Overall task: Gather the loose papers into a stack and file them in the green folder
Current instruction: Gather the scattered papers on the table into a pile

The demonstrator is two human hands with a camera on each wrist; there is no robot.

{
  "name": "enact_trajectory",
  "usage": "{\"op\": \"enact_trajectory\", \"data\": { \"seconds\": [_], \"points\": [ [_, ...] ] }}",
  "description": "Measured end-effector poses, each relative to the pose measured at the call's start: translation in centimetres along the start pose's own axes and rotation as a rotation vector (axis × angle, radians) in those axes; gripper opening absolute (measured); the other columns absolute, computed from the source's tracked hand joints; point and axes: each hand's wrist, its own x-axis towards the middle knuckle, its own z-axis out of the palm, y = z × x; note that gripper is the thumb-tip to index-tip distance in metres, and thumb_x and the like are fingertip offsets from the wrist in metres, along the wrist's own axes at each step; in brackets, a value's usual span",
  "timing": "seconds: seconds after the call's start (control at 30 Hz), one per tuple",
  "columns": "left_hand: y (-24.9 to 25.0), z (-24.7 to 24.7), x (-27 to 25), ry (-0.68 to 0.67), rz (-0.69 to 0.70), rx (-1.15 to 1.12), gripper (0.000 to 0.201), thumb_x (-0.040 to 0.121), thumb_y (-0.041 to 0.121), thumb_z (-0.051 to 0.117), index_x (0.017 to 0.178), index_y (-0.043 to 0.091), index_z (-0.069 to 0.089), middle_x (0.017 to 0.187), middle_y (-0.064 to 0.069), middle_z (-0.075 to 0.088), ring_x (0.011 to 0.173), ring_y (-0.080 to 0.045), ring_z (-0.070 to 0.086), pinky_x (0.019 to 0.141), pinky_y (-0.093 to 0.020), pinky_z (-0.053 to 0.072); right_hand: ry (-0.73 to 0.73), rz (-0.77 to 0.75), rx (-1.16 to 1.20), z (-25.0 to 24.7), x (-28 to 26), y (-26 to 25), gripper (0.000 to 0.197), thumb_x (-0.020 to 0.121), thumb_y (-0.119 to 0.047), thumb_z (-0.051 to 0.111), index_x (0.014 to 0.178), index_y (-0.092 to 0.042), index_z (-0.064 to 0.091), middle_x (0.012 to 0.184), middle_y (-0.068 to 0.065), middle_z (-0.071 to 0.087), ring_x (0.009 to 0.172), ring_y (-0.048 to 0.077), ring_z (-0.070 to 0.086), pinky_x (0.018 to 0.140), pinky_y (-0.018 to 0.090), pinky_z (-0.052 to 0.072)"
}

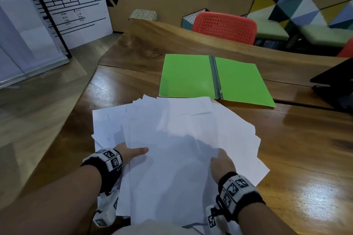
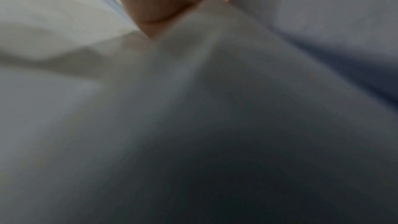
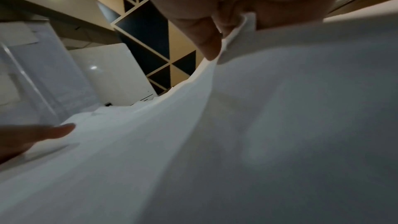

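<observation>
Head view, papers: the loose white paper sheets (image 1: 172,139) lie fanned and overlapping across the lower middle of the frame on the glossy wooden bench (image 1: 296,149), their edges uneven, so by my judgement the gathering step is under way and no squared stack exists yet.
Head view, folder: the flat green card folder (image 1: 215,79) lies open just above the papers, centre right, both leaves spread; likely left that way so that the stack can go straight in.
Head view, left hand: the left hand (image 1: 129,154), lower left, holds the fan's left edge, thumb flat on top and the other fingers hidden beneath the sheets.
Head view, right hand: the right hand (image 1: 221,164), lower right, grips the right side of the fan, fingertips tucked out of sight under the paper.
Left wrist view: blurred; a thumb and a finger (image 2: 159,6) at the top centre pinch a sheet edge, with paper filling the rest of the frame.
Right wrist view: at the top centre the right fingers (image 3: 206,40) curl round several sheet edges and lift them; at the lower left the left thumb lies on the paper.
</observation>
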Motion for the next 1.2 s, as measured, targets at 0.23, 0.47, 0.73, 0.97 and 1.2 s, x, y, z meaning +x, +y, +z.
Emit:
{"op": "enact_trajectory", "data": {
  "seconds": [0.23, 0.47, 0.73, 0.97, 1.2],
  "points": [
    [-0.1, 0.0, 0.3, 0.026, -0.008, -0.059, 0.048, 0.074, 0.021, 0.075, 0.116, 0.004, 0.059, 0.121, -0.016, 0.063, 0.105, -0.03, 0.059, 0.097, -0.037, 0.045, 0.001, 0.068, -0.156, -2.4, 1.8, 0.7, 0.039, 0.089, -0.028, 0.051, 0.123, -0.011, 0.055, 0.125, 0.014, 0.058, 0.117, 0.032, 0.054, 0.093, 0.031, 0.041],
    [-0.1, 0.1, 0.6, 0.029, 0.016, -0.049, 0.047, 0.076, 0.021, 0.074, 0.117, 0.004, 0.059, 0.123, -0.016, 0.062, 0.093, -0.023, 0.053, 0.087, -0.03, 0.041, 0.073, 0.335, -0.08, -6.9, 3.2, 4.2, 0.051, 0.077, -0.027, 0.068, 0.116, 0.003, 0.059, 0.111, 0.02, 0.066, 0.097, 0.035, 0.063, 0.079, 0.037, 0.052],
    [-0.1, 0.2, 0.8, 0.037, 0.006, -0.034, 0.048, 0.077, 0.022, 0.073, 0.118, 0.003, 0.058, 0.124, -0.017, 0.062, 0.094, -0.024, 0.054, 0.086, -0.03, 0.04, 0.242, 0.368, 0.145, -8.2, 2.9, 5.1, 0.053, 0.084, -0.018, 0.064, 0.128, 0.006, 0.049, 0.126, 0.025, 0.057, 0.11, 0.041, 0.057, 0.087, 0.039, 0.046],
    [0.1, 0.3, 0.5, 0.031, 0.027, -0.034, 0.045, 0.079, 0.018, 0.071, 0.119, 0.002, 0.058, 0.124, -0.016, 0.061, 0.094, -0.022, 0.053, 0.084, -0.027, 0.037, 0.316, 0.318, 0.344, -8.3, 2.4, 5.5, 0.044, 0.083, -0.018, 0.067, 0.122, 0.0, 0.057, 0.106, 0.019, 0.063, 0.094, 0.036, 0.06, 0.083, 0.038, 0.048],
    [-0.2, 0.1, 0.8, 0.033, 0.013, -0.051, 0.049, 0.075, 0.021, 0.075, 0.117, 0.004, 0.059, 0.123, -0.015, 0.063, 0.093, -0.022, 0.053, 0.088, -0.03, 0.04, 0.17, 0.323, 0.264, -7.0, 1.6, 4.6, 0.064, 0.075, -0.027, 0.075, 0.123, 0.008, 0.052, 0.121, 0.025, 0.06, 0.105, 0.04, 0.06, 0.089, 0.042, 0.05]
  ]
}}
